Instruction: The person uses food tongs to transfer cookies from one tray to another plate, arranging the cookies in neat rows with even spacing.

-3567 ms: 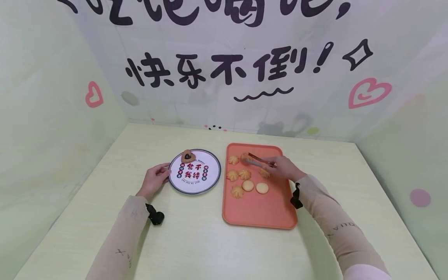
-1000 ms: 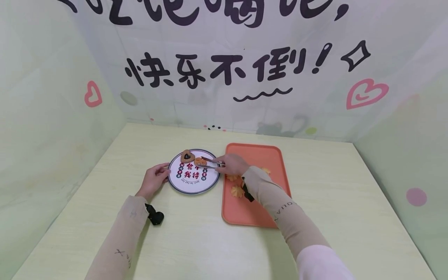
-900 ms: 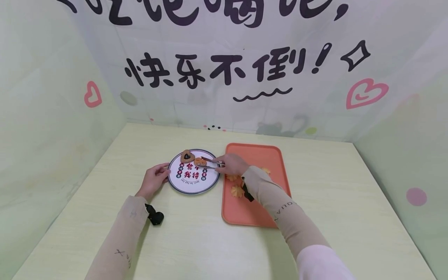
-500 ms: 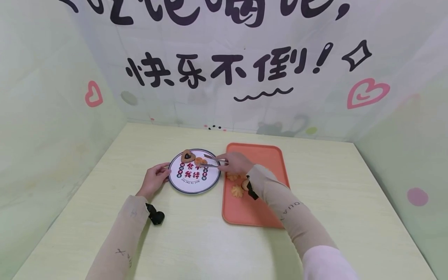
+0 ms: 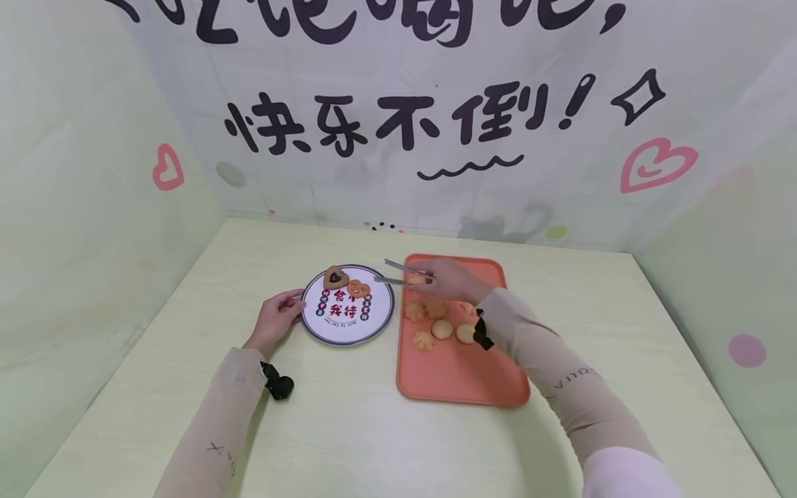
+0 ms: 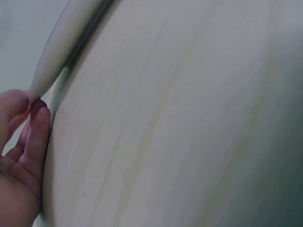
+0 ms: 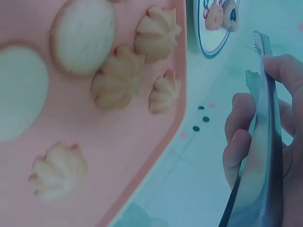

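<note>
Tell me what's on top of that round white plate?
On the plate lie a heart-shaped cookie with a dark centre and, beside it, a smaller orange-brown cookie. Red printed characters show too; the smaller cookie partly covers one. What is beneath both cookies can't be seen.

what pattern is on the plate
The plate is white, edged in dark blue, with red characters in the middle; the head view shows it best.

Plate (image 5: 382, 315) is showing white with dark blue rim bands and red lettering. Tray (image 5: 457, 380) is showing orange-red. Tongs (image 7: 266, 156) are gleaming silver. Heart cookie (image 5: 336, 278) is showing brown, dark centre. Neighbouring cookie (image 5: 358, 288) is showing orange-tan. Sleeves (image 5: 214, 415) are showing beige, dark lettering. Back wall (image 5: 373, 190) is bearing black characters.
</note>
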`<state>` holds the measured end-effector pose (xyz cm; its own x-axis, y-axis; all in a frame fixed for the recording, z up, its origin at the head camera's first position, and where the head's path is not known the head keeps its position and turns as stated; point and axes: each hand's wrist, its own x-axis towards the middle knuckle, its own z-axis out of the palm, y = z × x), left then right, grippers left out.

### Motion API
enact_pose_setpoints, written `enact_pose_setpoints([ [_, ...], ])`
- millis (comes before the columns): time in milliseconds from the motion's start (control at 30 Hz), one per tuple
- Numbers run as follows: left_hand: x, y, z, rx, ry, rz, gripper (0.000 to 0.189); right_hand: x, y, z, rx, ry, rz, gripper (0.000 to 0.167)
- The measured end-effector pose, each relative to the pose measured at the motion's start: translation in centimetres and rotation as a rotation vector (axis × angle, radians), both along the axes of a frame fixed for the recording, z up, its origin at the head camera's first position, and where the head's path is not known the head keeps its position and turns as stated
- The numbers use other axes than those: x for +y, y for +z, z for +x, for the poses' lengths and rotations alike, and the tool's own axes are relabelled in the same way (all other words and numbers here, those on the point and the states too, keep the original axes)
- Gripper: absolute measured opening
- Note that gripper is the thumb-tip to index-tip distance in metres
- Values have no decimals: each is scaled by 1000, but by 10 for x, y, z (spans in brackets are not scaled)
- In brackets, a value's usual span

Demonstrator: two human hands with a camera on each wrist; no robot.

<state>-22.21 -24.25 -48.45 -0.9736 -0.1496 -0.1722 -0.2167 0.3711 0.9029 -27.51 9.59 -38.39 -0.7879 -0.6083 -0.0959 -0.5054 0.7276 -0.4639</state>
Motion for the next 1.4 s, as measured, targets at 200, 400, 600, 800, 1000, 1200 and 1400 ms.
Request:
enact_pose_setpoints([
  [200,1,-1,-1,-3,-4,0,41,35,13,12,56,-9,-27,47],
  [400,2,-1,-1,-5,12,-13,39,64,9,19,106,-64,4,47],
  [600,4,-3,0,-21,15,0,40,95,-3,28,68,-145,-3,47],
  [800,2,-4,-1,-19,8,-5,40,123,-14,39,71,-169,-26,45],
  [1000,0,-2,-1,-5,1,-4,40,143,-26,51,39,-204,-36,48],
  [1200,-2,-5,1,-37,-2,-2,41,154,-41,60,-14,-217,-68,52],
  [1400,-2,-2,1,-4,-12,7,41,155,-47,61,4,-235,-59,52],
])
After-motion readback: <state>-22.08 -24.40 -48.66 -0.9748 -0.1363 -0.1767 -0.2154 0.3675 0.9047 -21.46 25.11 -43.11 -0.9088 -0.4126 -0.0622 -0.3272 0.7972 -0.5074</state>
